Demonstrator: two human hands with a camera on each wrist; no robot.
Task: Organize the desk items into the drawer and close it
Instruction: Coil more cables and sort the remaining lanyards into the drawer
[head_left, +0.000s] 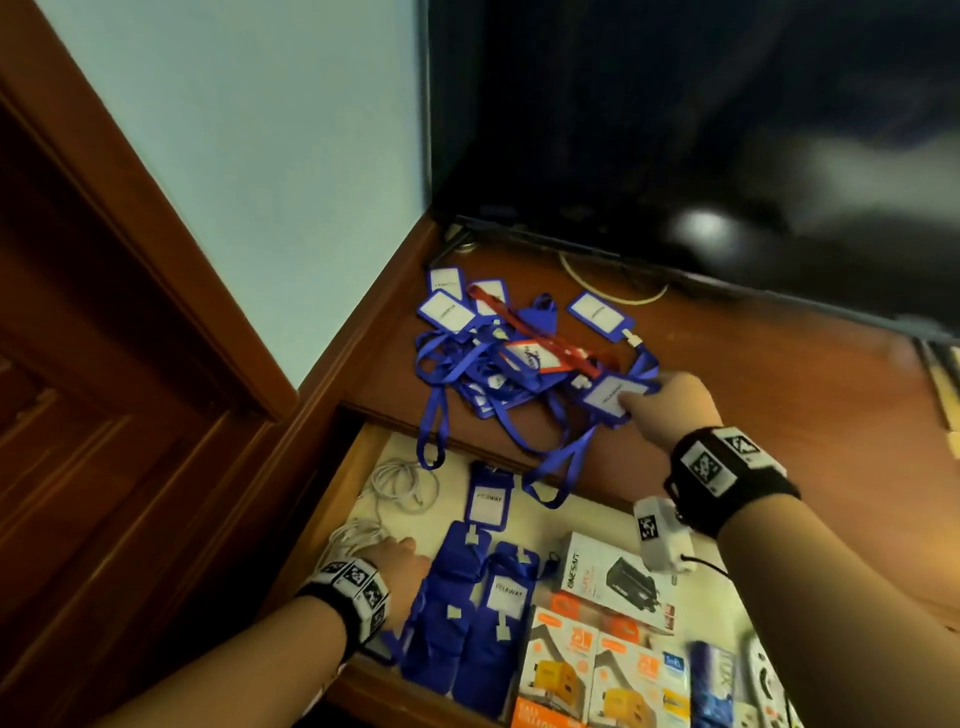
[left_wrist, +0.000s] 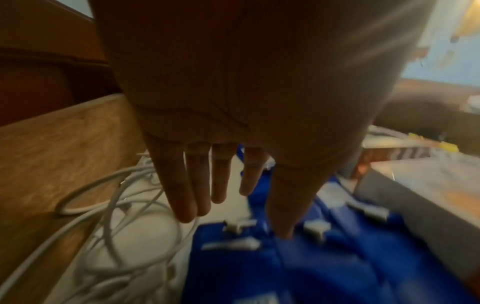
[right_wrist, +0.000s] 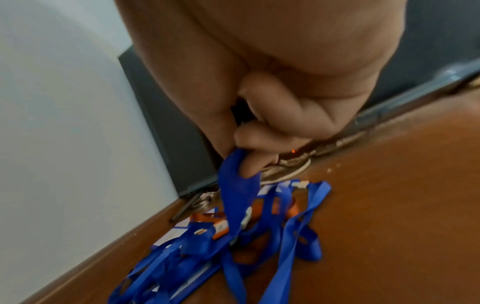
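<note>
A tangle of blue lanyards (head_left: 498, 374) with blue and red badge holders lies on the brown desk (head_left: 779, 395). My right hand (head_left: 631, 400) pinches a blue badge holder (head_left: 615, 391) at the pile's right edge; in the right wrist view its fingertips (right_wrist: 249, 166) clamp blue material (right_wrist: 237, 185) above the heap. Below, the drawer (head_left: 332, 499) stands open. Inside it, my left hand (head_left: 410, 551) lies flat with straight fingers (left_wrist: 182, 197) on a stack of blue badge holders (head_left: 467, 613), the thumb touching the stack (left_wrist: 337, 257).
A dark screen (head_left: 675, 130) stands at the back of the desk, with a white cord (head_left: 602, 291) under it. The drawer also holds coiled white cables (head_left: 400, 486), a white adapter box (head_left: 618, 582) and orange boxes (head_left: 597, 675). Wooden door trim rises at left.
</note>
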